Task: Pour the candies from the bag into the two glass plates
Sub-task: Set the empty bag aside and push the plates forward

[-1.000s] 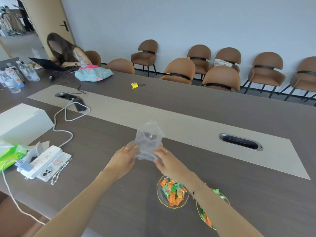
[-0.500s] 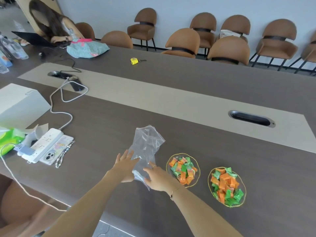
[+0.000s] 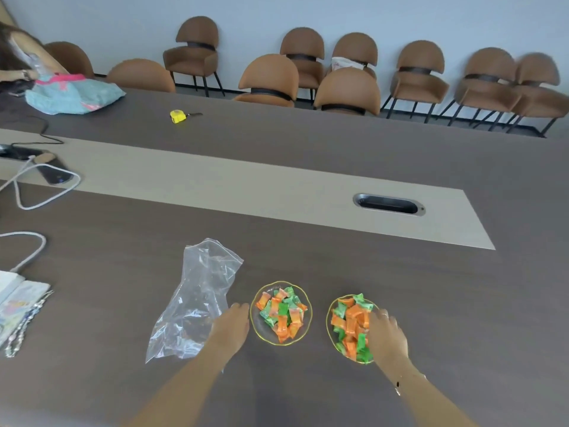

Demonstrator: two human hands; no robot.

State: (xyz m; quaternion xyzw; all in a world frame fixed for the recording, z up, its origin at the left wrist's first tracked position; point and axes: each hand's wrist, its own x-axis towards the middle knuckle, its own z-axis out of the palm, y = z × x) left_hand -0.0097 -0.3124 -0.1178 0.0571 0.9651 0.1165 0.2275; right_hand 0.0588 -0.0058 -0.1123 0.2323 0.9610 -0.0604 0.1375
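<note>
The clear plastic bag (image 3: 200,297) lies flat and empty on the dark table, left of the plates. Two gold-rimmed glass plates stand side by side near the front edge, both heaped with orange and green wrapped candies. My left hand (image 3: 231,326) rests over the bag's right edge, fingertips just short of the left plate (image 3: 261,329), holding nothing. My right hand (image 3: 386,337) lies over the right side of the right plate (image 3: 328,322), fingers on the candies and rim. Whether it grips the rim is hidden.
A white cable (image 3: 30,208) and a phone with a bead chain (image 3: 21,300) lie at the left. A metal cable port (image 3: 388,204) sits in the beige centre strip. A yellow tape measure (image 3: 178,115), a teal bag (image 3: 72,92) and a seated person (image 3: 12,50) are at the far side.
Both hands have let go of the bag, which now lies flat. My left hand moved right to the left plate. My right hand moved to the right plate. The view tilted down.
</note>
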